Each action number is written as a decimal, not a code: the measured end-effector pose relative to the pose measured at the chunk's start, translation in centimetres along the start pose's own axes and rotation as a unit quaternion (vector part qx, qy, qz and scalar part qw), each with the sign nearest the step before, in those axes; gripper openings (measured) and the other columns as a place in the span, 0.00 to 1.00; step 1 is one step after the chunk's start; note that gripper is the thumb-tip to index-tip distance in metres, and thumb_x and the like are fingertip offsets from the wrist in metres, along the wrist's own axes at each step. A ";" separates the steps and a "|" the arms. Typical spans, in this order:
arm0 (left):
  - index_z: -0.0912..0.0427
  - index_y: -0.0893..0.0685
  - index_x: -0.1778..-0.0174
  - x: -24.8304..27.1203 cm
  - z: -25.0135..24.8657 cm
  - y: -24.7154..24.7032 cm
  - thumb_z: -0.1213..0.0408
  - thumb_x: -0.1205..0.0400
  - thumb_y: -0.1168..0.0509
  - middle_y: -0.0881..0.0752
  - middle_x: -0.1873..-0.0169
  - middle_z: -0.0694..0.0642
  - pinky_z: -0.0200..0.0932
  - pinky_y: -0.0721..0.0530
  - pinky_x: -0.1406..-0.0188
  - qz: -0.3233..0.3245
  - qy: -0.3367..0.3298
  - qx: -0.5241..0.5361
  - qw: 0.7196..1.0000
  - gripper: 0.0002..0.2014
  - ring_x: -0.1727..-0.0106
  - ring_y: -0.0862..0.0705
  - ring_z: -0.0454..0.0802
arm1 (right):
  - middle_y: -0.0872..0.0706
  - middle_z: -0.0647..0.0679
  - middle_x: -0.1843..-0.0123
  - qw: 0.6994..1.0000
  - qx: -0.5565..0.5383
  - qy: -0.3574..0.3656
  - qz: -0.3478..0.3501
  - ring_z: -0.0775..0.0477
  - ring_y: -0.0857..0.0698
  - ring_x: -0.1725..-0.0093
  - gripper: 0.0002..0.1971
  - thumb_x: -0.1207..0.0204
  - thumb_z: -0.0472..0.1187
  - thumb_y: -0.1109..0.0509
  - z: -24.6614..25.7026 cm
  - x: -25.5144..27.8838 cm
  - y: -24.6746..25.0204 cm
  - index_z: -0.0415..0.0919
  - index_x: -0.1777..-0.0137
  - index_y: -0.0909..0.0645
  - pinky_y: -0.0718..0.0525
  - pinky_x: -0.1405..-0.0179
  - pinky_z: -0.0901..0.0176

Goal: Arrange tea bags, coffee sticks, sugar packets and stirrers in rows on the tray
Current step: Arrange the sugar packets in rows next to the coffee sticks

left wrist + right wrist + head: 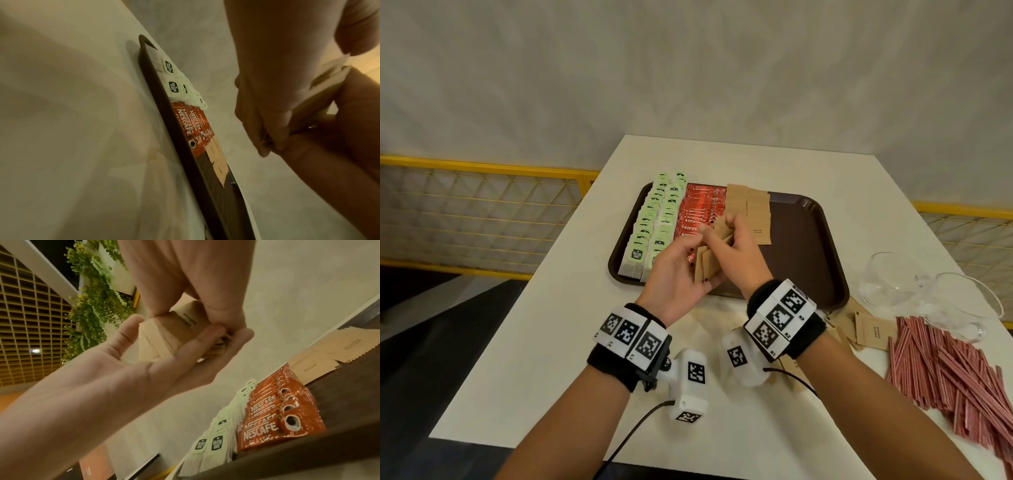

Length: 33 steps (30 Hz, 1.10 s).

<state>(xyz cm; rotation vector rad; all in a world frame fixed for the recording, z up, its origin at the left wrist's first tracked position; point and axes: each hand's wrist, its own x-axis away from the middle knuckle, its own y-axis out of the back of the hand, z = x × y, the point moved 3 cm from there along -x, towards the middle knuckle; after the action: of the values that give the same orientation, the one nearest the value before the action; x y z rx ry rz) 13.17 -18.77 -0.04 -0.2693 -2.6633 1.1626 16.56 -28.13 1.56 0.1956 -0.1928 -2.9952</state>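
A small stack of brown sugar packets (710, 263) is held above the near middle of the brown tray (804, 240), cradled in the upturned left hand (674, 274) with the fingers curled up round its edges. The top packet is being pinched by the right hand (732, 245), thumb and fingertips closed on its far end, as seen clearly from the right wrist view. On the tray, two rows of green-tagged tea bags (650, 226) are laid along the left side, a row of red coffee sticks (697, 214) lies just to their right, and the sugar rows (748, 205) are begun beside those, reaching from the far edge only partway toward the near one. The right half of the tray is seen bare. Loose sugar packets (866, 325) are left on the white table (571, 308) near the tray's near right corner, with the pile of red striped stirrers (945, 370) further right and two clear glass cups (928, 294) beyond it. The step in hand looks to be peeling one packet off the stack for the next place in the row. It would best be done by sliding only the top packet free while the rest are kept squared in the left palm. That packet should be overlapped evenly on the last one laid, its edges kept parallel to the coffee sticks, so the neighbouring row is not nudged.
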 end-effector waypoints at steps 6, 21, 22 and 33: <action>0.58 0.24 0.28 0.0 0.6 0.3 0.52 0.19 0.38 0.17 0.36 0.62 0.55 0.18 0.37 -0.031 0.057 -0.050 0.997 0.24 0.36 0.18 0.56 | 0.19 0.42 0.57 0.999 0.006 0.041 0.004 0.46 0.19 0.57 0.09 0.23 0.48 0.31 0.9 -0.2 0.4 0.45 0.53 0.27 0.19 0.49 0.51; 0.62 0.24 0.31 -0.1 0.5 -0.3 0.63 0.23 0.39 0.16 0.42 0.62 0.53 0.18 0.41 0.002 0.039 -0.010 0.999 0.23 0.44 0.16 0.53 | 0.32 0.55 0.71 0.999 0.019 0.043 -0.019 0.56 0.31 0.70 0.17 0.21 0.44 0.32 0.5 0.1 0.4 0.46 0.67 0.35 0.30 0.66 0.64; 0.60 0.23 0.33 0.1 0.5 -0.3 0.61 0.22 0.40 0.16 0.43 0.61 0.57 0.20 0.39 0.013 0.058 -0.024 0.998 0.21 0.43 0.17 0.55 | 0.32 0.55 0.71 0.998 0.034 0.049 0.005 0.56 0.31 0.70 0.16 0.21 0.44 0.32 0.8 -0.1 0.4 0.46 0.67 0.34 0.30 0.67 0.64; 0.60 0.18 0.49 0.8 1.5 -0.4 0.79 0.32 0.41 0.11 0.59 0.61 0.47 0.14 0.54 0.086 0.124 -0.101 0.983 0.19 0.56 0.12 0.53 | 0.25 0.50 0.52 0.852 0.427 0.135 0.271 0.49 0.30 0.48 0.27 0.19 0.60 0.52 1.5 0.0 -0.4 0.40 0.46 0.19 0.33 0.35 0.47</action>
<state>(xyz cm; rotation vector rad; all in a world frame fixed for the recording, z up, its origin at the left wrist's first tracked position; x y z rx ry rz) 11.95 -19.86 -0.67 -0.6463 -2.5731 0.8380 16.29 -27.57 2.97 0.5312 -1.2899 -2.0944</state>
